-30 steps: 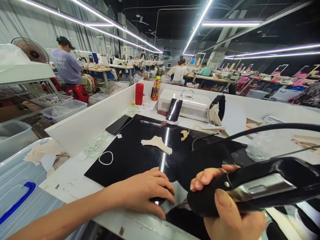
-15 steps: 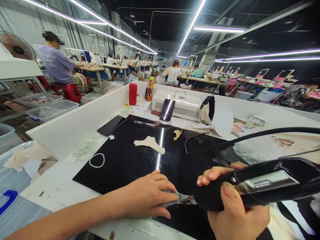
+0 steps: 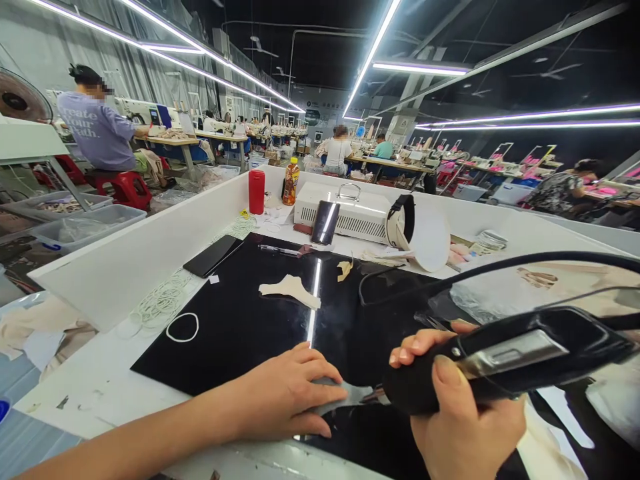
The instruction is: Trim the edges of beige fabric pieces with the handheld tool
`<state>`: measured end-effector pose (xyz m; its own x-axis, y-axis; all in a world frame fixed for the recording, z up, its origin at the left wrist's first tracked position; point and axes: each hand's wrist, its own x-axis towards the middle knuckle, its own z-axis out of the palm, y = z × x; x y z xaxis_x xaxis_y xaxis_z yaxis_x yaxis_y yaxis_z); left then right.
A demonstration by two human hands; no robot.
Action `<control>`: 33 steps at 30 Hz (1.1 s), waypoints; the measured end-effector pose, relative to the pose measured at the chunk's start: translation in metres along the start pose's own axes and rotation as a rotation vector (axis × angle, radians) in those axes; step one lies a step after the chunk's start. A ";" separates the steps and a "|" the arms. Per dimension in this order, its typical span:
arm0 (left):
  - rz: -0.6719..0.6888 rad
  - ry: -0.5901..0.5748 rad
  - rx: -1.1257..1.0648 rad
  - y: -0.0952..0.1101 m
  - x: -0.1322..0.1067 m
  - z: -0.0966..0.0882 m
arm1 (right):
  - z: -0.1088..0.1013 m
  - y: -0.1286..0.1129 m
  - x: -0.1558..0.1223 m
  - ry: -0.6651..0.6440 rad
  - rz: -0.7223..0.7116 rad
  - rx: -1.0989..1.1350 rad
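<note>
Half a second on, your view has swung a little to the right, so everything before you sits farther left, and more of the translucent grey piece [image 3: 358, 395] shows between your hands. Nearest you, your left hand [image 3: 283, 397] lies palm down at the near edge of the glossy black sheet [image 3: 225, 353], fingers slightly spread and thumb apart, fingertips resting on that piece rather than gripping round it. Your right hand [image 3: 467, 420] is wrapped firmly about the black corded hand tool [image 3: 550, 373], thumb beside its metal strip [image 3: 515, 353]; the pointed metal tip [image 3: 377, 396] reaches the grey piece near your left fingertips, though whether it touches is too small to tell. For clean work, it seems best to press the piece flat, hold those fingertips back from the point, steady your right wrist and guide the tip evenly; the black cord [image 3: 480, 270] could drag if it catches. Beyond, a cream fabric piece [image 3: 290, 290] lies on the sheet, with a white loop [image 3: 183, 327] nearer and to its left, and a pen [image 3: 277, 251] farther off. Past them, a phone [image 3: 325, 223] stands tilted before a white vented box [image 3: 367, 207], a red bottle [image 3: 257, 192] and a drink bottle [image 3: 291, 182] stand to its left, and well apart, a co-worker in a lilac T-shirt [image 3: 95, 130] sits on a red stool [image 3: 125, 190].
</note>
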<state>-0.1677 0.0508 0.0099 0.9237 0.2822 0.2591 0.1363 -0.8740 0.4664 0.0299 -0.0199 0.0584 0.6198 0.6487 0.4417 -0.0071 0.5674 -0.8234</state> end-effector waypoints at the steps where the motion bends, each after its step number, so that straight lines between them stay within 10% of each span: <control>1: -0.003 -0.002 0.005 0.000 0.000 0.000 | -0.001 -0.002 0.002 0.022 -0.010 0.005; 23: 0.076 -0.008 0.051 -0.005 0.030 0.014 | -0.005 0.005 0.003 0.030 -0.018 -0.011; 33: -0.227 0.105 0.044 -0.009 0.011 -0.008 | -0.014 0.003 0.017 0.019 -0.075 -0.132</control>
<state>-0.1619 0.0649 0.0154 0.8258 0.5105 0.2398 0.3533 -0.7996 0.4857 0.0510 -0.0145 0.0586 0.6292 0.5964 0.4984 0.1429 0.5415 -0.8285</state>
